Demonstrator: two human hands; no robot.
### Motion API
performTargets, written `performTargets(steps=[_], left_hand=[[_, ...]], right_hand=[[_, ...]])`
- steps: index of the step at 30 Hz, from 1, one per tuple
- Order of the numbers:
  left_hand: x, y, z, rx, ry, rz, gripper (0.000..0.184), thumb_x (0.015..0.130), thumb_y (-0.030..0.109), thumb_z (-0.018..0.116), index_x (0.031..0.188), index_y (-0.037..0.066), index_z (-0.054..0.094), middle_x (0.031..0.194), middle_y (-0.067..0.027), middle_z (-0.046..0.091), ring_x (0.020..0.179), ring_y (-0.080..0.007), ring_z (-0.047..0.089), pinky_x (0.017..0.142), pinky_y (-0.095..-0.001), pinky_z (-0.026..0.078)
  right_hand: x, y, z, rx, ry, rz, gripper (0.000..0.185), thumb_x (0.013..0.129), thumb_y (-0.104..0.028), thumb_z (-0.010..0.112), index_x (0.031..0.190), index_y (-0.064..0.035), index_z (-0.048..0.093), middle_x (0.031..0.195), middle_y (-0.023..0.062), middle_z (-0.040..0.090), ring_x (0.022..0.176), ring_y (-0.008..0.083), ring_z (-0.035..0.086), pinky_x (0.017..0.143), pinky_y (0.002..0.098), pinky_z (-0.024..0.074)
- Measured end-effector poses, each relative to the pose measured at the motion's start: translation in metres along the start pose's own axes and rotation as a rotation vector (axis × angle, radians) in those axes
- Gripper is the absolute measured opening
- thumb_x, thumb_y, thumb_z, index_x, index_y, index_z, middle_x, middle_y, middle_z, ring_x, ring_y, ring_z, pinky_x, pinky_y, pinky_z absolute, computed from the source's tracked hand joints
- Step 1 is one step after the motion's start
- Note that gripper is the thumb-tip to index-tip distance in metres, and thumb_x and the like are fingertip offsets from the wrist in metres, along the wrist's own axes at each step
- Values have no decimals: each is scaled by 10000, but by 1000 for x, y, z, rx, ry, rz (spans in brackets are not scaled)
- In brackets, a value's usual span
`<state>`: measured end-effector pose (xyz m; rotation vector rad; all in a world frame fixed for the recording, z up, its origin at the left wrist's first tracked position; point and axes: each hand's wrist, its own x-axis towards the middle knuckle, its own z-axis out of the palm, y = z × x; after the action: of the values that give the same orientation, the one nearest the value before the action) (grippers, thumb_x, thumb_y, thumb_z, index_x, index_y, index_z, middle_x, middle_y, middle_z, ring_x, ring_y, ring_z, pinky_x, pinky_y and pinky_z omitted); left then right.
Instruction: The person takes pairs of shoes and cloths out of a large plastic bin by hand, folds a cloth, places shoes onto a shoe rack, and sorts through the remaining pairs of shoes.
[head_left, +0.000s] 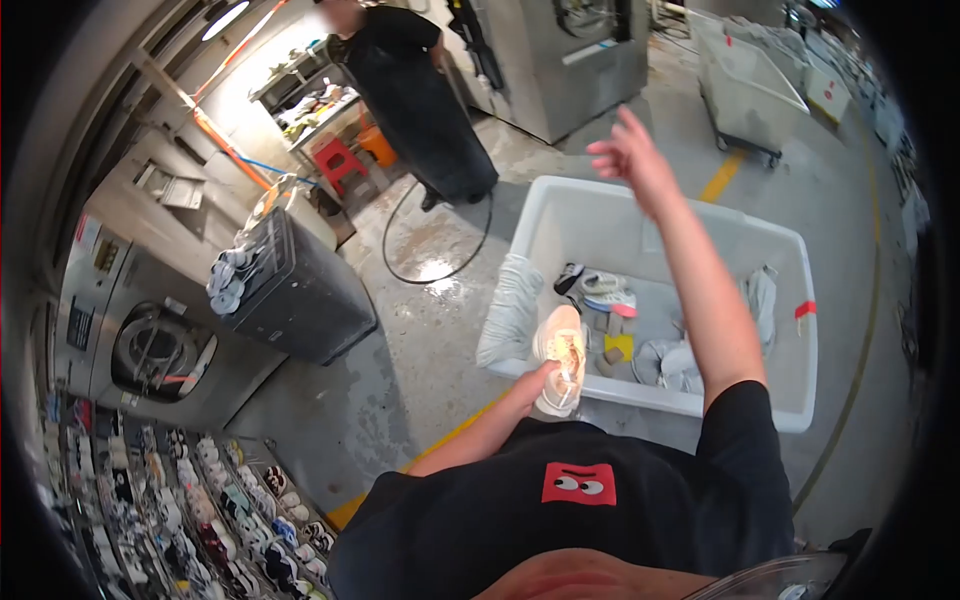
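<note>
My left hand (532,385) is closed around the side of a pale peach shoe (562,350), held upright in front of my chest at the near left edge of a large white bin (660,402). Raised over the bin's far side, my right hand (632,160) has its fingers apart and nothing in it. Inside the bin lie a white and pink shoe (608,292), a dark shoe (569,277), a yellow item (619,347) and grey-white cloth (668,362). Bunched light cloth (508,310) hangs over the bin's left rim.
A person in a black apron (420,110) stands beyond a hose (388,250) on the wet floor. To the left are a dark grey bin (305,290), a washing machine (160,345) and racks of shoes (180,510). A white cart (745,85) stands at back right.
</note>
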<state>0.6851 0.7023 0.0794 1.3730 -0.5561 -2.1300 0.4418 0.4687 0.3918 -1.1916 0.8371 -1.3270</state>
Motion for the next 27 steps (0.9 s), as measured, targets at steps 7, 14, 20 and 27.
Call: performTargets(steps=[7,14,20,27], left_hand=[[-14,-7,-7,-155,-75,36,507,1012,361,474,1387,30,550,1248,-132,690,1080,-233,701,1004,-360,530],[-35,-1,-21,-219,-99,67,471,1020,363,451,1354,53,572,1232,-114,698,1073,-219,701,1003,-371,532],[-26,-4,-27,-213,-81,79,477,1026,376,449,1358,57,576,1236,-114,697,1078,-220,698,1000,-364,531],[-27,-2,-22,-168,-51,10,500,1019,394,472,1352,37,576,1241,-135,693,1094,-235,692,1008,-373,522]], right_hand=[[83,-30,8,-34,34,260,680,1019,-471,525,1552,-116,298,829,62,670,607,114,562,568,262,471],[60,43,23,-48,22,373,619,1017,-463,528,1484,-81,388,886,66,674,675,133,573,626,292,474],[-10,24,78,-182,-123,47,426,1022,-316,563,1327,-19,562,960,70,663,841,135,589,727,282,474],[-110,-101,116,-407,-232,-871,273,998,-141,565,1216,-1,650,978,116,682,875,178,639,779,285,489]])
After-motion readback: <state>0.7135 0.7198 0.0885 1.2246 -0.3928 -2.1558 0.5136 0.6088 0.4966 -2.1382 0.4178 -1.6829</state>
